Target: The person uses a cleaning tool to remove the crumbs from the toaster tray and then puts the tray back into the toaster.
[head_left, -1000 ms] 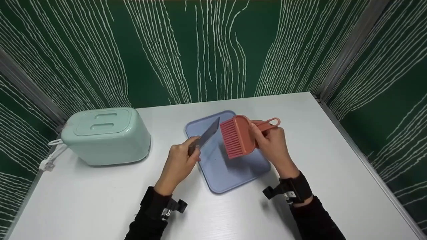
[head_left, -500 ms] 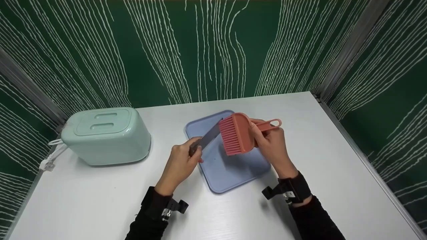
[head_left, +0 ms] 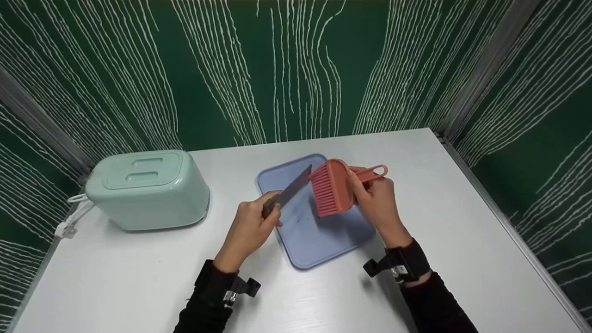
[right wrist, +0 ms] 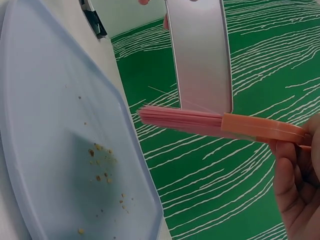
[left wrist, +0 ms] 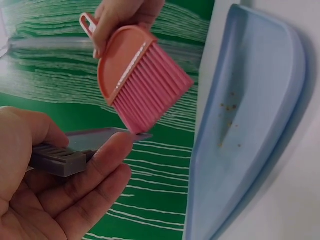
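My left hand (head_left: pixel 252 224) holds a thin metal crumb tray (head_left: pixel 295 186) by its dark ridged handle (left wrist: pixel 60 162), tilted above a blue tray (head_left: pixel 307 249). In my right hand (head_left: pixel 380 201) is a small orange hand brush (head_left: pixel 341 185), pinched near its looped handle. Its pink bristles (left wrist: pixel 152 90) touch the crumb tray's far end in the left wrist view. The right wrist view has the bristles lying across the end of the crumb tray (right wrist: pixel 202 55). Brown and yellow crumbs (right wrist: pixel 102 162) are scattered on the blue tray below.
A mint-green toaster (head_left: pixel 148 194) with its lid on stands at the left of the white table (head_left: pixel 138 286). Its white cord and plug (head_left: pixel 67 229) lie beside it. Green walls (head_left: pixel 296 69) with white wavy lines enclose the back and sides.
The brush has shifted up, then back down and slightly right along the crumb tray's end. The crumb tray has turned a little and moved slightly right. Another dark speck shows on the blue tray.
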Demonstrator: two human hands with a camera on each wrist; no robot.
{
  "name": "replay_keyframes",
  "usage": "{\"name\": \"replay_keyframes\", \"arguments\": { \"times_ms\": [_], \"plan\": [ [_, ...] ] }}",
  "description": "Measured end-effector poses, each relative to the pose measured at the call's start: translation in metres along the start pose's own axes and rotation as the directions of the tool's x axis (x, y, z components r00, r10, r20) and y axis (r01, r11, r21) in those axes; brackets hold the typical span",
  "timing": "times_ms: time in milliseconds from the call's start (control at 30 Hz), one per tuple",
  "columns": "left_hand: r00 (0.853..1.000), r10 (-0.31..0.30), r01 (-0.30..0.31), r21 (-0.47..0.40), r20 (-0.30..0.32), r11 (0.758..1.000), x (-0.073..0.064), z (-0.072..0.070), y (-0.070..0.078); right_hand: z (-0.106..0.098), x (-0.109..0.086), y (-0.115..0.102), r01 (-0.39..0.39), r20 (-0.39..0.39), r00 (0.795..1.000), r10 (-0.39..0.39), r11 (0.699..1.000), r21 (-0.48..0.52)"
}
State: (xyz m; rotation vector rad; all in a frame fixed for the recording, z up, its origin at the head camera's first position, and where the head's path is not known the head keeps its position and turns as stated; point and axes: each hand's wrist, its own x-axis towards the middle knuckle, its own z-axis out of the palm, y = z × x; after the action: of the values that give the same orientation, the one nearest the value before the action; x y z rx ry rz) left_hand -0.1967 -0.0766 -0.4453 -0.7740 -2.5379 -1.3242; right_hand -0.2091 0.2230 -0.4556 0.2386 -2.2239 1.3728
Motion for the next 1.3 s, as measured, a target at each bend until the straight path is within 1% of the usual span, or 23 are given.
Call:
{"name": "replay_keyframes", "arguments": {
  "times_ms": [200, 367, 600, 867, 967, 1167, 1300],
  "plan": [
    [1.000, 0.014, -0.014, 0.009, -0.004, 1.000, 0.000, -0.001, 0.002, 0.000, 0.000, 0.003, 0.013, 0.025, 1.000, -0.011, 0.996, -0.086],
    [1.000, 0.011, -0.011, 0.013, -0.002, 1.000, 0.000, -0.001, 0.003, 0.000, 0.000, 0.004, 0.014, 0.037, 0.999, -0.010, 0.993, -0.115],
    [0.999, 0.037, -0.037, 0.003, -0.019, 0.999, -0.002, -0.002, 0.004, 0.000, 0.001, 0.006, 0.004, 0.042, 0.999, 0.003, 0.985, -0.173],
    [0.999, 0.048, -0.048, 0.020, -0.023, 0.999, -0.001, -0.002, 0.002, -0.001, 0.002, 0.009, -0.021, 0.043, 0.999, 0.029, 0.983, -0.180],
    [0.999, 0.044, -0.043, 0.017, -0.019, 0.999, -0.002, -0.002, 0.001, -0.002, 0.002, 0.009, -0.024, 0.038, 0.999, 0.032, 0.982, -0.185],
    [1.000, 0.020, -0.019, 0.018, -0.023, 1.000, -0.002, -0.002, 0.000, -0.005, 0.002, 0.001, -0.041, 0.017, 0.999, 0.044, 0.991, -0.125],
    [1.000, -0.006, 0.006, 0.015, -0.025, 1.000, -0.001, -0.002, -0.001, -0.005, 0.002, -0.007, -0.014, 0.001, 1.000, 0.015, 0.996, -0.083]
  ]
}}
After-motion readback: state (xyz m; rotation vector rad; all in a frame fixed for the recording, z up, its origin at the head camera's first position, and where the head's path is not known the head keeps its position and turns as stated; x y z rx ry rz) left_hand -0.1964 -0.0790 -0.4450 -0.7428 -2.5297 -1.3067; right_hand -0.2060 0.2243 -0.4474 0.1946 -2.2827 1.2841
